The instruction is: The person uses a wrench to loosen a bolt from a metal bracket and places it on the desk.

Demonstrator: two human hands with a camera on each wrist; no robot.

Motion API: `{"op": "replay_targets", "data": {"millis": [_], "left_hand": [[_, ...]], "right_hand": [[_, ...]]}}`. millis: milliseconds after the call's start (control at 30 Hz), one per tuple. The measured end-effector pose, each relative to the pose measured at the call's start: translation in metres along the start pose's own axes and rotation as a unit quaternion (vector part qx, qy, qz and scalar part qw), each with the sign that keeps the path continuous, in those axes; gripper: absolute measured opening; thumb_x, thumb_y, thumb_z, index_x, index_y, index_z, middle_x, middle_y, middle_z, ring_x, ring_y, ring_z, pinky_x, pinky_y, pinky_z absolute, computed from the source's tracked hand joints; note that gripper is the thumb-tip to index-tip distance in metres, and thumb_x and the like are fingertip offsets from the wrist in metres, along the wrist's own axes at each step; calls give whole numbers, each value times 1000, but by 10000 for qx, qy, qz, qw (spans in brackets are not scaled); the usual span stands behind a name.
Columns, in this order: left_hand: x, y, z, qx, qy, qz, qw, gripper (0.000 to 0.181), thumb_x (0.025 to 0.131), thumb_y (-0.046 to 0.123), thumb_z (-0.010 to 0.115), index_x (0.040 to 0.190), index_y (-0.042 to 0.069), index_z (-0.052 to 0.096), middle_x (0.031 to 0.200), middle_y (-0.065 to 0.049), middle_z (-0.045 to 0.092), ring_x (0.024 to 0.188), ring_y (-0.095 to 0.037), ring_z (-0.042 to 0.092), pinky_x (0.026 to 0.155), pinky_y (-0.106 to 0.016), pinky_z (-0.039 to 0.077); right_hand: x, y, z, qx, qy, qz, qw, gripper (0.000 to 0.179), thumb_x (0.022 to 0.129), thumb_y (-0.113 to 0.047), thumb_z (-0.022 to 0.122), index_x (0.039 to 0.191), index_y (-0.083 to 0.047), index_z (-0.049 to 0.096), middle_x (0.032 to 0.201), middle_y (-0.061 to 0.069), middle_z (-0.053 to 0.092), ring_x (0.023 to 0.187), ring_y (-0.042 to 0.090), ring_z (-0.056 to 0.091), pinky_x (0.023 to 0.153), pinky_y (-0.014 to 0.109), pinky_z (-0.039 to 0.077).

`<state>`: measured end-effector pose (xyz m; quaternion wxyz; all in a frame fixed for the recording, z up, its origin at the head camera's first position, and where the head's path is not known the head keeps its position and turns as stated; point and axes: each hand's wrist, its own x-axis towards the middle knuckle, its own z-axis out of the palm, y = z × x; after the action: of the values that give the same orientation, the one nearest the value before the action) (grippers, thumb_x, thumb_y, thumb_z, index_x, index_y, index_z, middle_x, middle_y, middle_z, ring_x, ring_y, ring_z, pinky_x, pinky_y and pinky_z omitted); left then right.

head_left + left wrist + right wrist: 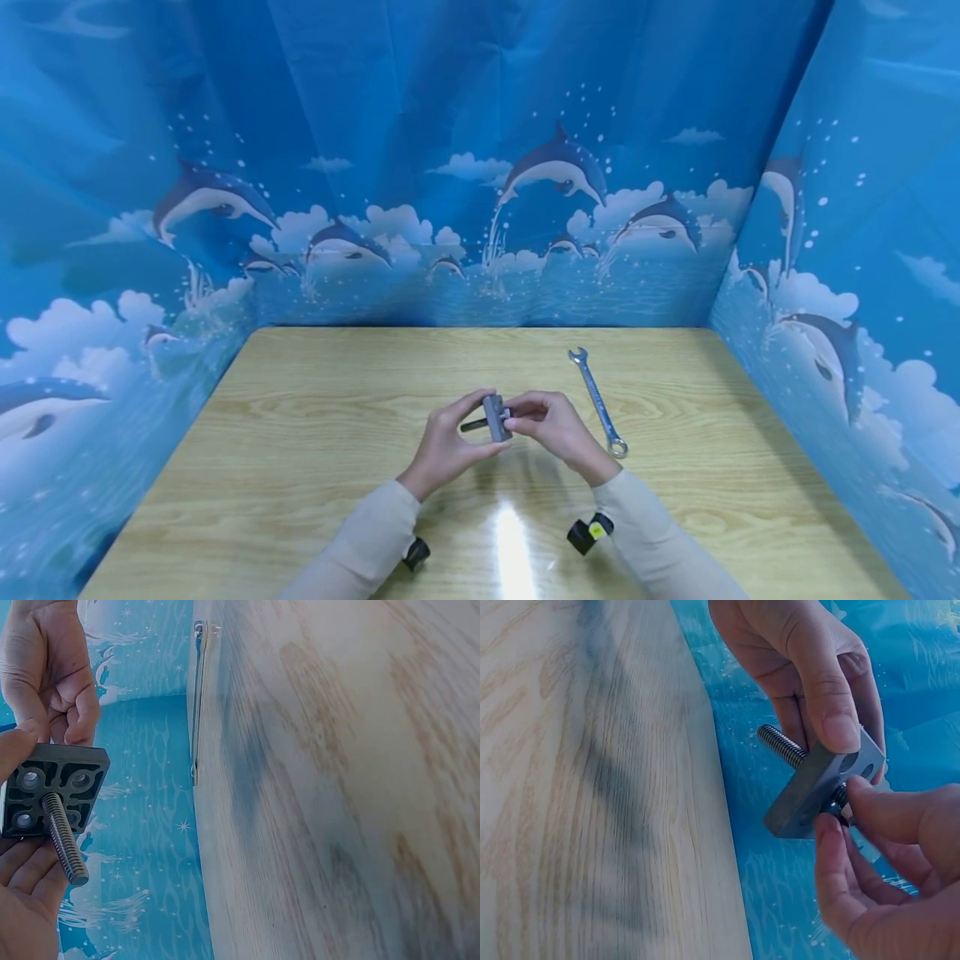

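My left hand (448,437) holds a grey square plate (495,418) by its edges over the table, thumb on one side and fingers on the opposite side. The left wrist view shows the plate's ribbed face (56,780), with a hole near each corner. A threaded bolt (66,840) sticks out of its middle. On the plate's smoother face (814,791), the thumb and fingertips of my right hand (900,855) pinch the short end of the bolt; they cover most of it, and I cannot tell whether a nut sits there.
To the right of my hands, a combination wrench (597,402) lies on the wood-grain table (315,392), open end toward the back. Blue curtains (420,108) printed with dolphins stand behind the table and along both sides.
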<state>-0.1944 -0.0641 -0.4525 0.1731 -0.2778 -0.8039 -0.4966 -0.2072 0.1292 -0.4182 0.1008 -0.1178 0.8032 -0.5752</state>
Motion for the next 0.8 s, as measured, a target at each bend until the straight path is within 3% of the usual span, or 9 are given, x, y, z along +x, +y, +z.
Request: {"op": "replay_targets", "data": {"millis": [267, 433, 600, 800], "left_hand": [[1, -1, 1, -206, 12, 47, 9998, 65, 71, 24, 85, 130, 17, 57, 126, -6, 63, 119, -17, 58, 101, -36, 50], [0, -2, 1, -192, -8, 39, 9998, 65, 72, 23, 85, 130, 17, 57, 126, -5, 64, 118, -17, 59, 100, -36, 51], [-1, -2, 0, -131, 1, -104, 9999, 67, 69, 19, 87, 129, 15, 58, 127, -6, 63, 118, -18, 59, 101, -35, 50], [-1, -2, 0, -110, 57, -203, 9997, 67, 68, 17, 88, 128, 15, 59, 126, -7, 63, 119, -18, 59, 102, -35, 49]], "right_hand": [[2, 4, 1, -94, 95, -412, 9991, 27, 80, 3, 72, 107, -1, 70, 103, 15, 70, 87, 23, 68, 77, 26, 59], [1, 4, 1, -125, 47, -387, 9992, 27, 80, 4, 72, 107, -1, 69, 102, 15, 70, 88, 24, 68, 78, 24, 59], [-1, 3, -1, -35, -261, -392, 9989, 38, 81, 0, 73, 117, 0, 65, 109, 18, 67, 95, 26, 66, 82, 26, 59], [-6, -7, 0, 157, -246, -76, 9995, 46, 83, -4, 73, 126, 2, 58, 115, 20, 64, 100, 30, 65, 86, 32, 58]]}}
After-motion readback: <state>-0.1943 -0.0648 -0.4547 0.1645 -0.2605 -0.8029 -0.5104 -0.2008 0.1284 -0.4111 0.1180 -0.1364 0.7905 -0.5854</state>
